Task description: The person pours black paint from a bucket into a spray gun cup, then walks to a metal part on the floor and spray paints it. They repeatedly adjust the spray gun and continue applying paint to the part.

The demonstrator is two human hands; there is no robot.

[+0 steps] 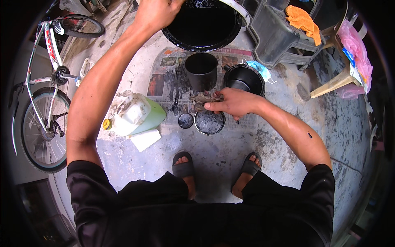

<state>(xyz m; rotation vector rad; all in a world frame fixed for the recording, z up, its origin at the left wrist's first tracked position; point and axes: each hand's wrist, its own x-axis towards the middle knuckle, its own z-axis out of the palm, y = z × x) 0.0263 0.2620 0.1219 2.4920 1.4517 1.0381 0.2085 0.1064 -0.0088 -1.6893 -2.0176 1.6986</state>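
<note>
As the right hand (235, 102) clutches a grimy bundle (200, 99) in its fingers, whether the left hand (158, 14) grips the adjacent black bucket (193, 47) cannot be told.
Below those fingers lies newspaper (158, 82), small type illegible.

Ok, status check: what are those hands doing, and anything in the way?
Left hand at black bucket rim, grip cut off. Right hand holding grimy brown item, kind unclear. Dark cylindrical container close beyond it.
</note>
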